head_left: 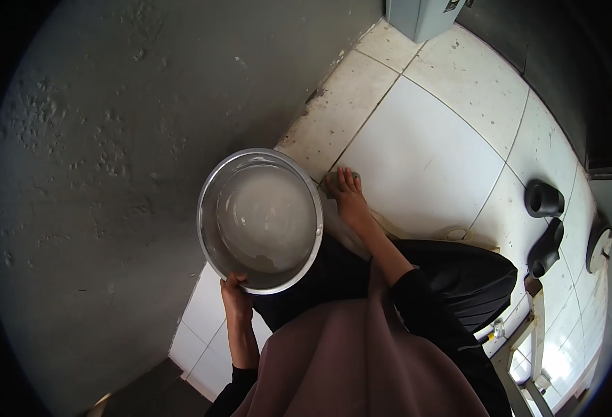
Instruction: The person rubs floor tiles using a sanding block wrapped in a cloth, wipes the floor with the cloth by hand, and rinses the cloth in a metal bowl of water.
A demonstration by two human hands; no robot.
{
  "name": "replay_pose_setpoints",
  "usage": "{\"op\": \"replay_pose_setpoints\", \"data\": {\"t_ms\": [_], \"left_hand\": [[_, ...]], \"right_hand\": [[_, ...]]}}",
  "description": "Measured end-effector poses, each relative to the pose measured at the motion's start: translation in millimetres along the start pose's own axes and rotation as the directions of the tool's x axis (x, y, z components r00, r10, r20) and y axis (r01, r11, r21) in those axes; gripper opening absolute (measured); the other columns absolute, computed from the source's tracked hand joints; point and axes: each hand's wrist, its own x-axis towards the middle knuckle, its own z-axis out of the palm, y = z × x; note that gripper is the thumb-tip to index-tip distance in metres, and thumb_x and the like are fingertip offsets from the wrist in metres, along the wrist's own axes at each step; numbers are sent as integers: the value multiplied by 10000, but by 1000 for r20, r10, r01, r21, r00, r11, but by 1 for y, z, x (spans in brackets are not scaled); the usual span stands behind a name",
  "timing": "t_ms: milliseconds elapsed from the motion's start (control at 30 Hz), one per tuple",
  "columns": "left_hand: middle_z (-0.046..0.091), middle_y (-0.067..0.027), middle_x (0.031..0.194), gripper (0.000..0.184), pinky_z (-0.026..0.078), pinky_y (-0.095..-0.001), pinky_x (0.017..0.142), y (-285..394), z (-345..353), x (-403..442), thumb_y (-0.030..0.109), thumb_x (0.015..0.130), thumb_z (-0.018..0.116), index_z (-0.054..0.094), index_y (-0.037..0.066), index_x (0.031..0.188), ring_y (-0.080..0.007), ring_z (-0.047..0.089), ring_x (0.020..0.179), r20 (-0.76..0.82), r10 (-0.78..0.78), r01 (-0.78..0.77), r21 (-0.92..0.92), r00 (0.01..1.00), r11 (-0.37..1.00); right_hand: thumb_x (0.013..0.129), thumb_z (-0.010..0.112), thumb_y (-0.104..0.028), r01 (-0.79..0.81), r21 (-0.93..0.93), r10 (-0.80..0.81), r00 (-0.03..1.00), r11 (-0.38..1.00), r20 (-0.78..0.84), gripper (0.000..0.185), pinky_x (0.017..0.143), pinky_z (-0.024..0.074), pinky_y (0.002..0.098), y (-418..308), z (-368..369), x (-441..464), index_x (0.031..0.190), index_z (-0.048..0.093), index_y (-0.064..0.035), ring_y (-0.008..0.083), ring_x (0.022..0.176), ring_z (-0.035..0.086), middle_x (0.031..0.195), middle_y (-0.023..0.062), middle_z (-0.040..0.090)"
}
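A round metal basin [267, 221] holds cloudy greyish liquid and sits tilted close to the grey wall. My left hand [236, 295] grips its near rim, with the thumb over the edge and the other fingers hidden below. To the right of the basin, my right hand [348, 200] is low over the floor tiles. Its fingers curve over a grey, cloth-like thing [331, 182], mostly covered by the hand; what it is exactly I cannot make out. Some pale, thin material lies below the right wrist, beside the basin.
The grey wall [111, 174] rises on the left. White floor tiles [424, 146] run to the right, with black slippers [545, 199] on them. A grey box-like object [420, 21] stands at the top. A metal frame [521, 347] is at lower right.
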Motion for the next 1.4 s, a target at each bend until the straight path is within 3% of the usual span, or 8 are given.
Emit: {"op": "replay_pose_setpoints", "data": {"t_ms": [133,367,500,633,767,867,1000,1400], "left_hand": [[492,-61,695,104,463,-324,622,-1,-7,2,95,744,509,511,1,791,-191,530,648,66,-4,0,61,998,998],[520,-57,719,212,461,-322,616,3,-7,1,135,698,502,552,-3,850,-194,539,642,63,47,-56,162,997,985],[498,-44,717,178,440,-312,628,4,-12,-1,129,682,508,527,22,823,-176,508,642,-20,-69,72,205,997,976],[533,-78,745,218,464,-305,624,-4,-32,1,76,698,510,508,6,905,-183,530,657,-3,-59,59,80,998,995],[546,-92,812,237,463,-317,686,-5,-37,0,70,703,513,500,-1,929,-192,538,717,-24,-66,68,92,998,993],[478,-46,725,153,433,-307,667,-6,-31,0,114,687,516,503,33,817,-182,501,677,-103,1,5,54,995,999],[516,-68,796,211,440,-311,711,-7,-48,4,86,693,512,495,10,889,-186,518,731,-57,18,-14,74,998,997],[547,-99,1029,502,414,-380,873,-15,-8,7,144,659,519,501,1,1140,-258,530,963,-38,-93,97,132,995,987]], "right_hand": [[800,461,8,37,-77,-42,997,996,-66,634,1120,206,476,10,-1,14,1400,411,-192,314,1406,205,1507,149,249],[911,460,-107,-230,-240,186,963,943,-193,535,1109,219,493,104,-42,114,1428,341,-180,360,1395,202,1496,181,249],[938,429,-121,-344,-195,305,930,918,-203,508,1112,203,506,137,-65,155,1433,327,-162,381,1393,183,1499,199,220],[934,434,-120,-342,-170,290,919,924,-268,504,1105,205,519,128,-50,139,1428,338,-146,388,1390,187,1489,213,234],[878,458,-43,-195,-102,163,951,976,-262,545,1089,223,536,56,-13,61,1411,373,-118,403,1373,231,1474,226,265],[844,463,-12,-121,-100,99,975,988,-200,578,1085,239,528,-5,12,4,1406,385,-118,389,1373,247,1473,216,279],[841,458,-12,-125,-132,99,978,983,-182,573,1086,253,506,-12,11,-2,1401,393,-112,352,1376,268,1471,189,306],[913,437,-89,-337,-171,262,898,926,-353,520,1106,211,505,136,-56,161,1423,336,-104,358,1388,221,1484,198,264]]}}
